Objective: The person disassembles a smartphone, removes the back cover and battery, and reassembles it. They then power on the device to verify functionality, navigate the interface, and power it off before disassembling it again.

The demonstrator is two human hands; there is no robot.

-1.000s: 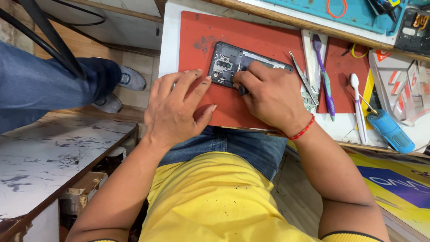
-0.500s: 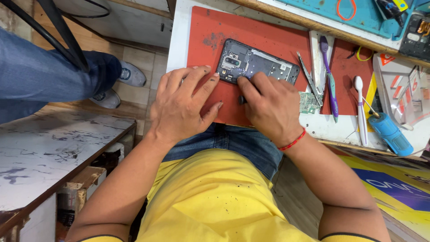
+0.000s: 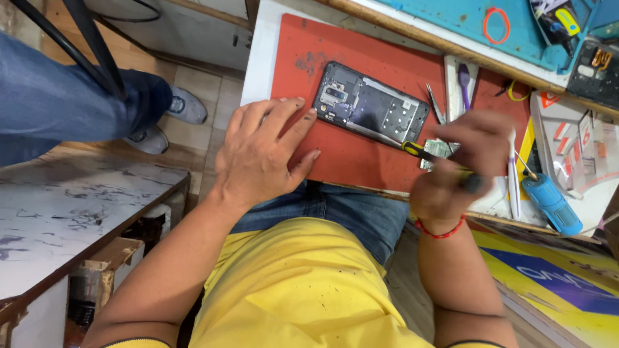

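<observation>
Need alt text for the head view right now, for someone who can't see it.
An opened smartphone lies on a red work mat; the left hand rests flat beside it. The blurred right hand holds a yellow-handled screwdriver near tweezers.

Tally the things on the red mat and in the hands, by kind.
Phone: 1
Screwdriver in right hand: 1
Tweezers: 1
Small metal part: 1
Total: 4
Left hand lies flat on the mat, holding nothing.
</observation>
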